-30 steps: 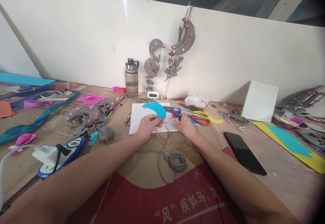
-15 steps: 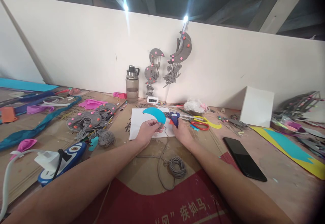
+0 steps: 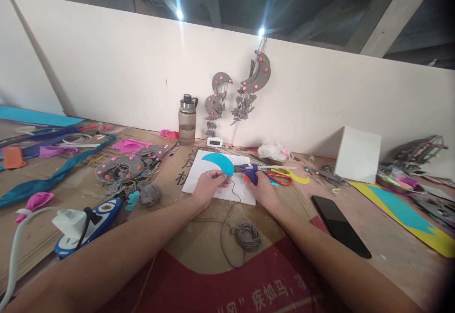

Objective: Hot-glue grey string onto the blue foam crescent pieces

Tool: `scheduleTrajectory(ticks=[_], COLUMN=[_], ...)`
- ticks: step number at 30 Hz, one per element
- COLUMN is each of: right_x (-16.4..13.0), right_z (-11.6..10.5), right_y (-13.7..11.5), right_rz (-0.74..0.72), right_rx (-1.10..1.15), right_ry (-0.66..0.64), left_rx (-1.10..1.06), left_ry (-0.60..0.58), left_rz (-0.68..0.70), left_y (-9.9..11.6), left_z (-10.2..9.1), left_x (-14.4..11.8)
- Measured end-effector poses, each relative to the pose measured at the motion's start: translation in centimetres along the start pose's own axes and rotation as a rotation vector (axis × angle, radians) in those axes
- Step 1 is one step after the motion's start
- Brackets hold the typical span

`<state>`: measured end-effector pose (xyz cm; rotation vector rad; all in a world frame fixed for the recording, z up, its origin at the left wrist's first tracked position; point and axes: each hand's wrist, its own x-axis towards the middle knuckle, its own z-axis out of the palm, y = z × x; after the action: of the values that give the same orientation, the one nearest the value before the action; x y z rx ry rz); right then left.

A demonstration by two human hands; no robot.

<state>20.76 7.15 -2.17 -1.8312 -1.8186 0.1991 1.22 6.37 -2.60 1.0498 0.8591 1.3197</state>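
Between the thumb and fingers of my left hand [image 3: 210, 187] is a blue crescent cutout [image 3: 221, 162], held by its lower right end above a white board [image 3: 196, 176]. My right hand [image 3: 263, 190] wraps around a blue glue gun [image 3: 251, 173], whose nozzle points left at the crescent's lower end. Whether the nozzle touches the crescent I cannot tell. Grey cord [image 3: 233, 191] runs down from near my left fingertips toward a coiled bundle of grey cord [image 3: 248, 236] on the cardboard.
Red-handled scissors [image 3: 282, 179] and a yellow crescent [image 3: 302, 179] lie right of the glue gun. A phone [image 3: 341, 225] rests near my right forearm. To the left are a power strip [image 3: 106, 211] and a grey yarn ball [image 3: 150, 193]. A water bottle [image 3: 187, 126] stands by the wall.
My right hand and the glue gun have shifted slightly right and down, and the white board has turned a little. My left hand still holds the crescent.
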Motion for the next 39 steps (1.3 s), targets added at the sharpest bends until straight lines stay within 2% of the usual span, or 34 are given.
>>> scheduleTrajectory(ticks=[6,12,15,18,23,26,30,32,35,39], right_x=[-1.6,-2.2,-2.3,-2.4,-2.0,-0.9,0.8,1.1,0.4,-1.0], right_z=[-1.8,-3.2,-3.9,-4.4,-4.7,-5.4,-6.5,-6.2,-4.1,-0.4], right_y=[0.2,0.7,1.1,1.2,0.2,-1.1,-2.5,-2.6,-2.0,-0.3], right_rz=[0.025,0.031,0.074,0.093,0.081,0.061,0.005,-0.043,-0.078,0.041], right_rx=[0.035,0.104,0.111,0.208,0.642,0.793,0.771,0.712,0.651,0.647], right_ry=[-0.056,-0.080,-0.016,0.104,0.197,0.243,0.261,0.255,0.226,0.181], left_rx=[-0.010,-0.034,-0.024,-0.037,-0.060,-0.042,-0.041,-0.039,-0.033,-0.014], left_ry=[-0.011,-0.063,-0.089,-0.080,-0.016,0.034,0.093,0.081,0.074,0.070], left_rz=[-0.038,-0.097,-0.096,-0.039,0.042,0.053,0.039,0.038,0.048,0.058], left_y=[0.4,0.5,0.6,1.5,2.9,2.2,0.5,0.0,-0.2,-0.1], left_z=[0.6,2.1,2.5,2.4,1.4,0.8,0.3,0.1,0.0,-0.1], left_x=[-0.9,-2.8,-3.3,-2.8,-0.8,0.2,0.8,0.7,0.6,0.5])
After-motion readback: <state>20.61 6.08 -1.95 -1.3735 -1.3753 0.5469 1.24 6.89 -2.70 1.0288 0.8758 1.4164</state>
